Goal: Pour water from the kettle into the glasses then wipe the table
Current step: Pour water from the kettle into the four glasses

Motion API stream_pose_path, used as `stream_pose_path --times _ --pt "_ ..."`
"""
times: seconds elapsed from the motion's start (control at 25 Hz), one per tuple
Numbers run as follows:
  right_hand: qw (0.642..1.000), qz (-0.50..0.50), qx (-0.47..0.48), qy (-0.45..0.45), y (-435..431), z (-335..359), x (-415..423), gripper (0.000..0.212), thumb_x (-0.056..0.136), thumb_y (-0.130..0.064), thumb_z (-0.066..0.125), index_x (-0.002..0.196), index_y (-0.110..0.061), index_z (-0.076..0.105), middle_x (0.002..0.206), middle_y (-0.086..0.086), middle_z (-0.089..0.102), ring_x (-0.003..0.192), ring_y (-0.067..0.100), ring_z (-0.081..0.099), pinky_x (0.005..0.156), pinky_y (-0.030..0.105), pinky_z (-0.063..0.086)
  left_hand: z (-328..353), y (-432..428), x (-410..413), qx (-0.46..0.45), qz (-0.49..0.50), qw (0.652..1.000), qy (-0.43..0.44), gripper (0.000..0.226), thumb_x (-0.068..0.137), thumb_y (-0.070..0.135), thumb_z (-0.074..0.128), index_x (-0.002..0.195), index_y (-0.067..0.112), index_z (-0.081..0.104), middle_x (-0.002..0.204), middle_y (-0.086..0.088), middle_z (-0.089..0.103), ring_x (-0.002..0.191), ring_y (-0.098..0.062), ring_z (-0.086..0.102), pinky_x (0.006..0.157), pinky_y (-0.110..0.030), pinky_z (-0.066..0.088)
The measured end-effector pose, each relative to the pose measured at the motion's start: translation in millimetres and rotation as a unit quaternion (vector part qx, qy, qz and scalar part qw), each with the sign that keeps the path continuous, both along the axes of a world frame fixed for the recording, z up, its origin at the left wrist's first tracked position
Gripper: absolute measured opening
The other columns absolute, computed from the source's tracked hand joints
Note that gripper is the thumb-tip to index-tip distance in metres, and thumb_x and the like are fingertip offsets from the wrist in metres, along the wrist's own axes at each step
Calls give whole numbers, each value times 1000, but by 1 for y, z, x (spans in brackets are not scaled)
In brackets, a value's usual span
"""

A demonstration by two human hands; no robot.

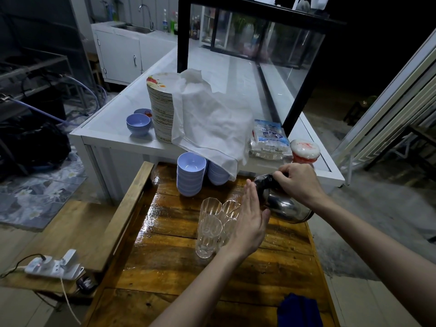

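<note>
A shiny steel kettle [285,206] with a black handle is tilted above the wet wooden table [179,274]. My right hand [297,182] grips its handle from above. My left hand [250,218] is flat, fingers straight, pressed against the kettle's side near the spout. Several clear ribbed glasses [208,230] stand clustered on the table just left of my left hand; part of the cluster is hidden behind it. A blue cloth [298,310] lies at the table's near right edge.
Two stacks of pale blue bowls [190,175] stand at the table's far end. Behind is a white counter [111,135] with a tall plate stack [162,107], a white cloth [212,121], a packet and a red-lidded tub [304,149]. A power strip [53,265] lies on a bench at left.
</note>
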State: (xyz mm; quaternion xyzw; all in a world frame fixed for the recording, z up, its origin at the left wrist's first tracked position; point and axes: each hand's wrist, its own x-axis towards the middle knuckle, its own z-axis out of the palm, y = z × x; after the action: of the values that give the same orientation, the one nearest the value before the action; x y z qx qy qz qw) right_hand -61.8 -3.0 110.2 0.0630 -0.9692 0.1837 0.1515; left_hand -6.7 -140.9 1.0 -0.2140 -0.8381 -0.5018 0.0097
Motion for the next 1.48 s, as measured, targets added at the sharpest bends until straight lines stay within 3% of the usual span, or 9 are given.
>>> stream_pose_path --times 0.12,0.32,0.68,1.0,1.48 --pt "1000 0 3 4 -2 1 1 33 90 -26 59 66 -9 75 55 3 66 49 18 60 60 22 35 1 0 -1 3 3 1000 2 71 104 40 26 148 18 -25 151 8 -38 142 0 -29 117 -19 -15" --pt "1000 11 13 14 -3 2 -2 36 89 -24 59 59 -7 72 52 7 65 50 24 59 67 31 38 0 -1 -1 17 3 1000 -6 72 104 40 28 148 19 -25 153 8 -37 143 -1 -28 118 -21 -13" --pt "998 26 54 29 -8 -1 -7 39 88 -25 58 55 -6 68 49 9 62 48 26 58 64 31 35 -4 -4 -1 8 10 1000 -6 73 104 41 27 144 21 -30 153 5 -37 144 -2 -28 120 -25 -11" --pt "996 28 67 45 -8 -4 -8 46 82 -37 46 51 -7 62 45 7 57 45 24 53 60 32 34 -6 -4 -3 14 7 1000 -7 73 104 42 27 144 22 -31 151 8 -40 143 -2 -30 120 -25 -11" --pt "996 15 67 55 -4 -7 -4 44 83 -35 47 53 -7 66 47 8 59 47 21 52 60 32 34 -5 -3 -5 0 3 1000 -8 73 104 41 27 147 20 -28 153 6 -38 144 -3 -29 120 -26 -11"
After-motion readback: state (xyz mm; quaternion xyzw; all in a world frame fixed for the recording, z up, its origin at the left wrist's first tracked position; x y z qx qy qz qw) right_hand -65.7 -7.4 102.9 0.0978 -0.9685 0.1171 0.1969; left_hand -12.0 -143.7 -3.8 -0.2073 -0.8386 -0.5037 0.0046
